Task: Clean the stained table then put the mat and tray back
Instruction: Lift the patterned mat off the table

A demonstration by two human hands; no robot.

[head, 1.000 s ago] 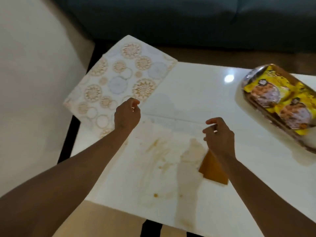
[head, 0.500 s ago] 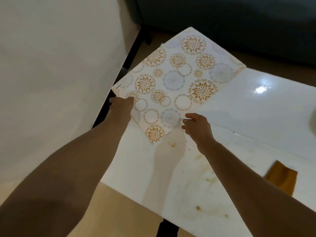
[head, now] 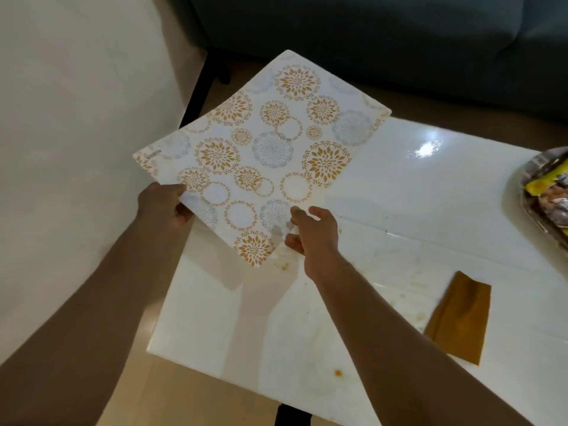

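A white mat (head: 264,149) printed with gold and grey flower circles lies askew over the far left corner of the glossy white table (head: 415,192), part of it past the table's edge. My left hand (head: 163,206) grips the mat's near left edge. My right hand (head: 310,233) pinches its near right edge by the lowest corner. Brown stains (head: 338,372) mark the tabletop near me. A folded brown cloth (head: 459,318) lies on the table to the right of my right arm. The tray (head: 544,192) holding yellow snack packets shows at the right edge, cut off by the frame.
A dark blue sofa (head: 368,35) runs behind the table. A pale wall or panel (head: 76,118) fills the left side. Beige floor (head: 190,395) shows beside the table's near left corner, and a dark table leg (head: 199,87) stands at the far left.
My right hand left the brown cloth and moved left to the mat. Both hands took hold of the mat's near edges. The view swung left, so the tray slid toward the right edge.
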